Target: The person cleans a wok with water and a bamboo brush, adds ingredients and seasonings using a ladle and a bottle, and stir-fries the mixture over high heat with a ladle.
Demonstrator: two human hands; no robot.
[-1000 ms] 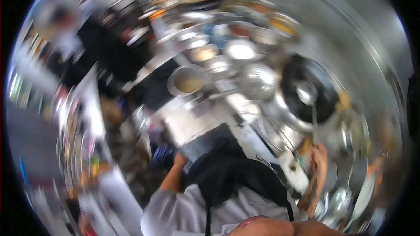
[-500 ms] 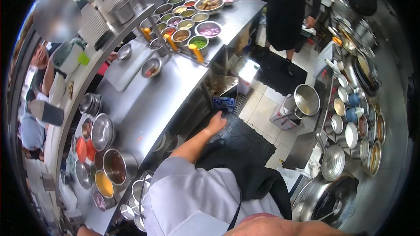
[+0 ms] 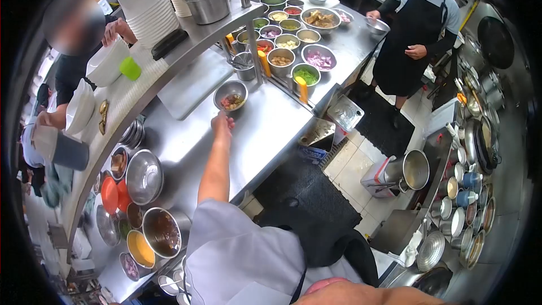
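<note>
My left hand [image 3: 223, 124] is stretched out over the steel counter, its fingers bent at the near rim of a small steel bowl [image 3: 231, 96]. That bowl holds chopped red and brown food. Behind it lies a white cutting board [image 3: 195, 83]. A steel container with a utensil [image 3: 244, 66] stands just beyond the bowl. My right hand is out of sight.
Bowls of chopped onion [image 3: 319, 57] and green herbs [image 3: 305, 74] stand farther back. A co-worker in a black apron [image 3: 412, 39] holds a steel bowl [image 3: 377, 26]. A pot [image 3: 415, 169] is on the right; a large pot of sauce [image 3: 165, 232] is at left.
My left arm has swung from beside the counter to the small bowl. The view has turned toward the counter, and the wok and ladle have moved toward the lower right.
</note>
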